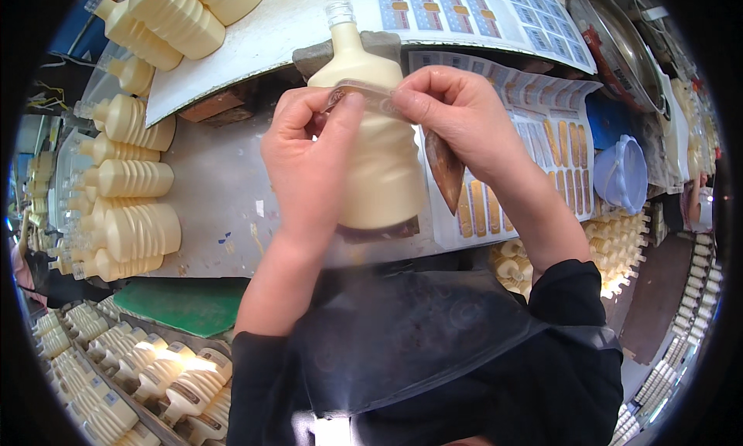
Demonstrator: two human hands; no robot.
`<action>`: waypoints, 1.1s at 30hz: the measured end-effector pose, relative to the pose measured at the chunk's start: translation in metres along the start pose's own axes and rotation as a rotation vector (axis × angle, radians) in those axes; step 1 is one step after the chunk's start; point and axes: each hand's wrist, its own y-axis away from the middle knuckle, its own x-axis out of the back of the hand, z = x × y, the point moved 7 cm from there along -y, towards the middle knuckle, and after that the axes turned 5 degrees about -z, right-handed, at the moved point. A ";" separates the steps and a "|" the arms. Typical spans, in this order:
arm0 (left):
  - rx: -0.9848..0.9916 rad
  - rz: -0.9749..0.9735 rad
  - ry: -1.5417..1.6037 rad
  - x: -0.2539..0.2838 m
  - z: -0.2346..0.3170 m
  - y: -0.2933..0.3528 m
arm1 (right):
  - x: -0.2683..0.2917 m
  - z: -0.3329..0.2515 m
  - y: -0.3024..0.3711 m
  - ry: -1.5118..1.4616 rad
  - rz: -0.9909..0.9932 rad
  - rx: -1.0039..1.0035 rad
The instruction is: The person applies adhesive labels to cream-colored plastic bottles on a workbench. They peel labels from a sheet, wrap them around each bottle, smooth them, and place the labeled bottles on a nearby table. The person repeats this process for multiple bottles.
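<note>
fingers (347, 119) pinched a translucent strip (371, 95) over a cream bottle (379, 183)

the left hand (306, 148) gripped the strip's left end between thumb and forefinger, and the right hand (460, 113) pinched the other end in the same way. a brown, pointed tool (443, 171) jutted out beneath the right hand; how it was held there could not be told. the strip crossed the bottle's upper body, just below the shoulder, but whether it touched the surface was unclear. the bottle lay on the worktable (224, 245) between the hands, neck pointing away from the person.

lining up the strip seemed to be the step in hand; the next move appeared to call for level, evenly taut ends and light pressure.

just right of the bottle lay a sheet of gold strips (495, 206). more cream bottles (143, 233) lined the table's left side. farther off, a dark block (313, 59) sat by the bottle's neck, and another printed sheet (457, 16) lay on a pale board (286, 20).
</note>
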 end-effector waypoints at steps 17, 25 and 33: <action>0.169 -0.020 0.152 0.004 -0.029 -0.023 | 0.014 -0.004 -0.043 0.367 0.079 0.115; 0.175 -0.181 -0.036 -0.010 -0.032 -0.025 | 0.024 0.017 -0.048 0.236 0.077 0.039; 0.181 -0.171 -0.043 -0.005 -0.031 -0.030 | 0.008 0.023 -0.035 0.019 0.051 0.085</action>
